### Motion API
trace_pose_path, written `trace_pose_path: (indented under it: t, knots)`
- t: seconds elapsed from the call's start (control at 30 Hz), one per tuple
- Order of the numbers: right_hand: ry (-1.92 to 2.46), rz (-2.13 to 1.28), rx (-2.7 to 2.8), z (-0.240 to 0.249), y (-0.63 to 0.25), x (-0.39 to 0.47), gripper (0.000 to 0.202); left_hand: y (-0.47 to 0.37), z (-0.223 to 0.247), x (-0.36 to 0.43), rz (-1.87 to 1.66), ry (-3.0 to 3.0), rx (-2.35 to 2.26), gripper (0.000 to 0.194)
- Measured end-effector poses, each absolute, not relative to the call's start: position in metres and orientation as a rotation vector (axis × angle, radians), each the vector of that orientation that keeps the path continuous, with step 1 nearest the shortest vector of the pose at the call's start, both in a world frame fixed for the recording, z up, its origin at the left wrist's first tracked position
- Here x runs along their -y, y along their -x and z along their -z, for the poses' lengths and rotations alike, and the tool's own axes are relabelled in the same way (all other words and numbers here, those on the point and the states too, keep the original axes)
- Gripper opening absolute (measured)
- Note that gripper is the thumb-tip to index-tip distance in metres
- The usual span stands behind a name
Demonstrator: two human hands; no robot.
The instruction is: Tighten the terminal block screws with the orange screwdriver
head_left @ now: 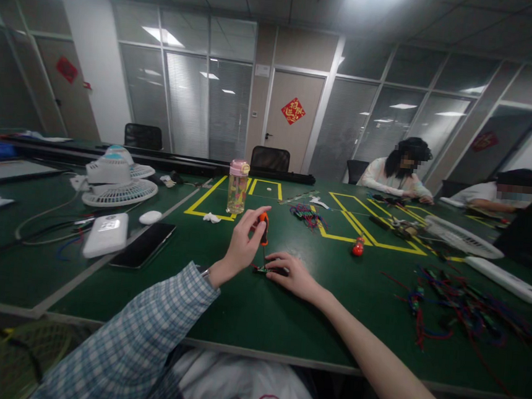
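My left hand (243,242) is closed around the orange-and-black handle of a screwdriver (264,230), which stands upright with its shaft pointing down. The shaft's lower end meets a small green circuit board (260,270) lying on the table. From the other side, my right hand (294,276) rests low on the table, its fingers closed on the board and covering its right part. Whatever the screwdriver's tip touches is too small to make out.
A pink-lidded bottle (238,188) stands beyond my hands. Leftward are a phone (144,246), a white power bank (106,235) and a fan (120,192). Rightward lie a red screwdriver (358,246) and tangled wired boards (464,304). Two people (396,173) sit across the table.
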State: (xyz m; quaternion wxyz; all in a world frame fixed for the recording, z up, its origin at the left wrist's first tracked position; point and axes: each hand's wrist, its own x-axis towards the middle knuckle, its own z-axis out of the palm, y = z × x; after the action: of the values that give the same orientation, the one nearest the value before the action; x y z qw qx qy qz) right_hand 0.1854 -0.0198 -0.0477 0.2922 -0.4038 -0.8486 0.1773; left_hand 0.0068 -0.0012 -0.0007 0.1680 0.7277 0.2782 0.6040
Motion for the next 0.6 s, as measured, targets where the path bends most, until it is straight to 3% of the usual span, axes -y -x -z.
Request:
trace_pose_path:
  t: [0.6]
  knots:
    - [1.073, -0.464, 2.263, 0.0453, -0.1852, 0.0215, 0.016, -0.0067, -0.0035, 0.0068, -1.854, -2.126, -0.824, 0.022]
